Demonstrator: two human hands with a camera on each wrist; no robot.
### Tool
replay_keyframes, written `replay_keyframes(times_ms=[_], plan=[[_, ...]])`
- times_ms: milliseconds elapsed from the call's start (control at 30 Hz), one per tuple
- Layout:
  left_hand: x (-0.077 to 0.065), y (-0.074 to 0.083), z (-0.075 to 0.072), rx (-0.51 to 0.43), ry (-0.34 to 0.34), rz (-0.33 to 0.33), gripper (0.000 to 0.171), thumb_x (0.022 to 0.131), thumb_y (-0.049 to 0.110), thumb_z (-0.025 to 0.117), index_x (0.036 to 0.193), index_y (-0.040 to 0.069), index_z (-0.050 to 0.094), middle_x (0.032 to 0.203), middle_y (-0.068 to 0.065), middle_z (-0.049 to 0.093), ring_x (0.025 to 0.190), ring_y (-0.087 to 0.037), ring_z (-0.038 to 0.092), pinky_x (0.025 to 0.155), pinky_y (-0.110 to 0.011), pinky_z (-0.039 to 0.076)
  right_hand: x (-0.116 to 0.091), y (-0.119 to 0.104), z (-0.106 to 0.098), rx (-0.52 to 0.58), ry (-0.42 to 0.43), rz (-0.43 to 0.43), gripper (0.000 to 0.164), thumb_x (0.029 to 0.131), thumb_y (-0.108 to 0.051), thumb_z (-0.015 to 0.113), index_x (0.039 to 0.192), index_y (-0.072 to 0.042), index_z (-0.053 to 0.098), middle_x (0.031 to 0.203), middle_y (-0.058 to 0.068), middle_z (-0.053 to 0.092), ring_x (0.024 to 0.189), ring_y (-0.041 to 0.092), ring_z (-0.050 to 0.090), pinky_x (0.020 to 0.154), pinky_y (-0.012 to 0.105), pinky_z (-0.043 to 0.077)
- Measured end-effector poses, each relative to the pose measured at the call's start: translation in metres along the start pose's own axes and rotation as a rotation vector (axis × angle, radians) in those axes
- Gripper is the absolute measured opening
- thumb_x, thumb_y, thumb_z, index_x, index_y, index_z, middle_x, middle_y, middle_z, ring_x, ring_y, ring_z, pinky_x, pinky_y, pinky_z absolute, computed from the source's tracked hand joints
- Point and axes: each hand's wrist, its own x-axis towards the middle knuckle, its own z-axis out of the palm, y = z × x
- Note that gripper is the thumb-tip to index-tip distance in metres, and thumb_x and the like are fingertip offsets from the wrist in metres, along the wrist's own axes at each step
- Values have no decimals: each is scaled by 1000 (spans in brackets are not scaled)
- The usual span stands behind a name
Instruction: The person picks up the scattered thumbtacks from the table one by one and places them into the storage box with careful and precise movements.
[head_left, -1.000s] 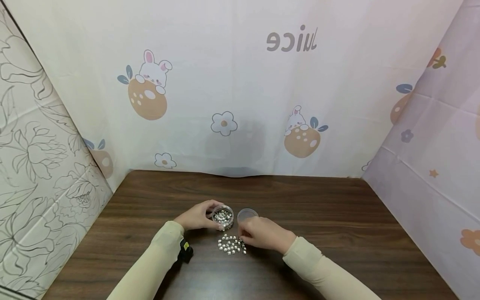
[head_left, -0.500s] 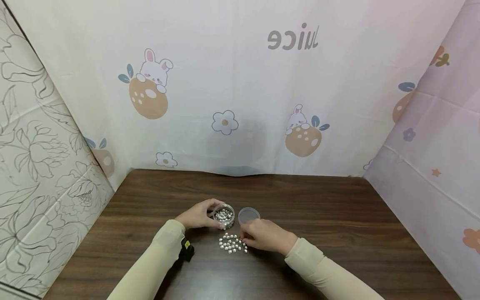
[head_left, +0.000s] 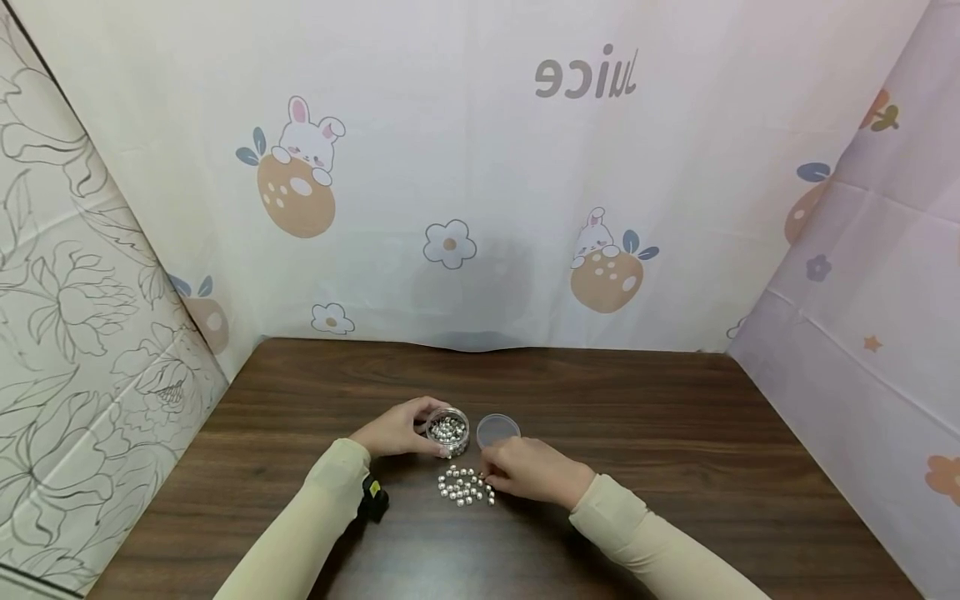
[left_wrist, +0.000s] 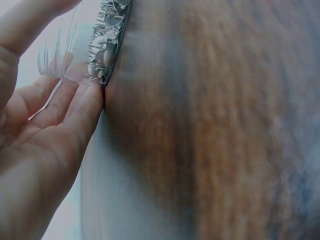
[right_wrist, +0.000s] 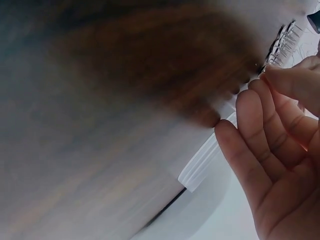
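Note:
My left hand (head_left: 401,429) grips a clear round jar (head_left: 467,437) from its left side, thumb near and fingers behind. Small shiny silver beads (head_left: 448,429) fill part of it, and the left wrist view shows them through the wall of the jar (left_wrist: 47,60). Several more silver beads (head_left: 459,487) lie loose in front of the jar. At their right edge is my right hand (head_left: 528,469), its thumb and forefinger together at the tabletop, pinching at a bead largely hidden by the fingertips. In the right wrist view the other fingers (right_wrist: 250,115) are bent beside them.
A clear round lid (head_left: 498,430) lies right of the jar, just behind my right hand. The dark wood table (head_left: 637,400) meets a printed curtain (head_left: 480,167) at the back, with more curtains at both sides. A black device (head_left: 372,500) is strapped to my left wrist.
The head view has shifted slightly. Both hands stay in place, the left on the jar and the right at the edge of the loose beads; a few beads by its fingertips have shifted a little.

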Motion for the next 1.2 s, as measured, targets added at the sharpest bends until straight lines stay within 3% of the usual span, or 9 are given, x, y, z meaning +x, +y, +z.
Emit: replay_keyframes(times_ms=[400, 833, 1033, 1200], plan=[[-1, 2, 1, 15, 13, -6, 66, 74, 19, 80, 130, 5, 48, 129, -18, 51, 118, -29, 47, 101, -50, 41, 4, 2, -5, -5, 33, 8, 12, 88, -19, 64, 77, -22, 59, 74, -14, 55, 63, -4, 45, 53, 17, 45], [-2, 4, 0, 0, -6, -5, 67, 74, 17, 79, 131, 4, 46, 128, -18, 51, 116, -29, 48, 102, -49, 40, 15, 3, -18, 72, 94, 37, 6, 90, -17, 62, 84, -19, 62, 77, -11, 59, 62, -5, 47, 52, 16, 46], [4, -10, 1, -8, -15, 3, 69, 74, 18, 79, 132, 4, 45, 129, -18, 51, 117, -28, 48, 102, -49, 40, 22, 3, -19, 78, 157, 49, 4, 90, -17, 61, 87, -17, 63, 79, -11, 60, 65, -3, 49, 55, 18, 48], [11, -28, 3, 12, 0, -6, 69, 74, 23, 80, 133, 12, 46, 129, -10, 52, 116, -21, 49, 102, -46, 41, 28, 4, -19, 89, 192, 62, 5, 90, -16, 60, 87, -17, 63, 77, -11, 59, 64, -2, 48, 55, 18, 48]])
